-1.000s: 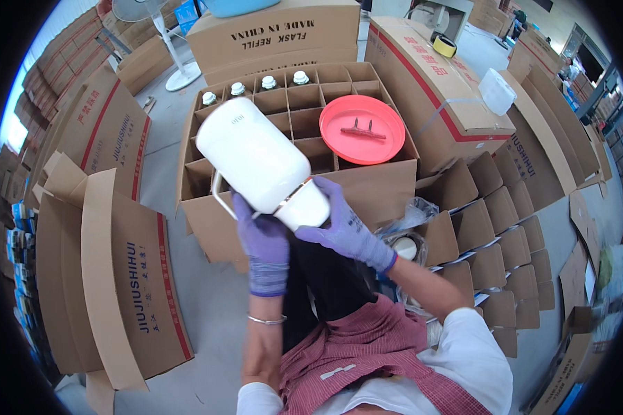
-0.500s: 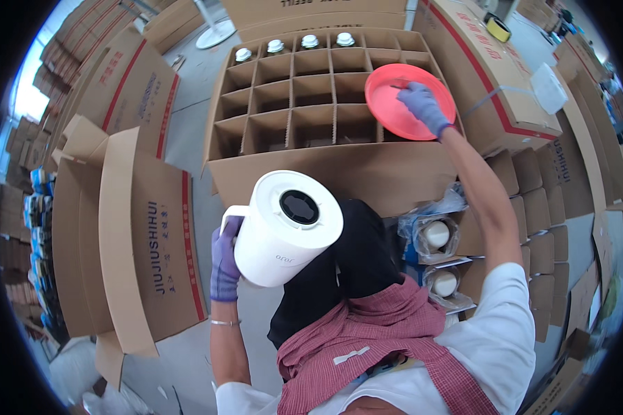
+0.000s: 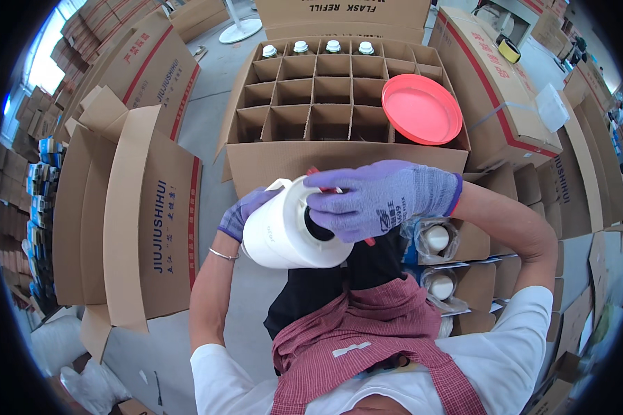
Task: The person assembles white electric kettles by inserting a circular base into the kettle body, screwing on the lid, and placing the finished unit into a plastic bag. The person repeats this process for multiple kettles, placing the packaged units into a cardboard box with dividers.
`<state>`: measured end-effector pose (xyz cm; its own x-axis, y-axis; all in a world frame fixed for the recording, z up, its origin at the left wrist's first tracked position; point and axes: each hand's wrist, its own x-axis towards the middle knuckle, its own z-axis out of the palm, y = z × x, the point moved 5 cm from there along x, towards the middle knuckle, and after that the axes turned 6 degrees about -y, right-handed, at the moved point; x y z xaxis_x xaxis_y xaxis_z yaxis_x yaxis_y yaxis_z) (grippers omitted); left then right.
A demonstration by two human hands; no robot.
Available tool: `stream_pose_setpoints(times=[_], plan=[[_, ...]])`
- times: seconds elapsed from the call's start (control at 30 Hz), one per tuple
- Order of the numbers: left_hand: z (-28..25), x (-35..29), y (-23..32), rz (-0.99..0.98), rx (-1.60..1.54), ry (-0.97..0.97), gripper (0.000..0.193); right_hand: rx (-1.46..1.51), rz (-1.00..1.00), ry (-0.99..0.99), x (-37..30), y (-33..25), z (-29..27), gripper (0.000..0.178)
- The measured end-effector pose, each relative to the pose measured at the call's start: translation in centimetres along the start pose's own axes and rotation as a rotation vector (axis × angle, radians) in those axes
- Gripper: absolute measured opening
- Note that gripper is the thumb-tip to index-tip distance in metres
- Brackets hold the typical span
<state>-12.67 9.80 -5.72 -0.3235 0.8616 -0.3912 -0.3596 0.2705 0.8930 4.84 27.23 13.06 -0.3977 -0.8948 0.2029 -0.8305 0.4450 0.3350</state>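
Observation:
A white vacuum jug is tilted over my lap, its round dark opening turned toward my right side. My left hand, in a purple glove, is closed on the jug by its handle side; most of those fingers are behind it. Across the opening lies my right hand, also gloved, with its fingers curled over the rim. Bits of a red tool stick out on both sides of those fingers; the rest is covered by the hand.
Ahead stands a divided carton with several white-capped glass refills along its far row. A red round tray rests on its right corner. An open carton is at left; boxed white-topped items sit by my right thigh.
My right hand has left the red tray and come down to the jug's opening, bringing the red tool. The jug has tipped further toward my right hand.

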Motion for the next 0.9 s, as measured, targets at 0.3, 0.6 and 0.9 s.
stream_pose_setpoints(times=[0.3,0.6,0.9], plan=[[5.8,-7.0,2.2,0.265,0.004,0.367,0.034,0.931,0.895,0.002,-4.2,0.3,4.4,0.025],[16.7,-13.5,-5.7,0.469,0.329,0.406,0.050,0.463,1.253,0.226,-12.8,9.6,10.8,0.025],[-24.2,-42.1,2.4,-0.489,1.789,1.753,0.066,0.048,1.585,-0.271,-25.7,13.4,16.8,0.033]])
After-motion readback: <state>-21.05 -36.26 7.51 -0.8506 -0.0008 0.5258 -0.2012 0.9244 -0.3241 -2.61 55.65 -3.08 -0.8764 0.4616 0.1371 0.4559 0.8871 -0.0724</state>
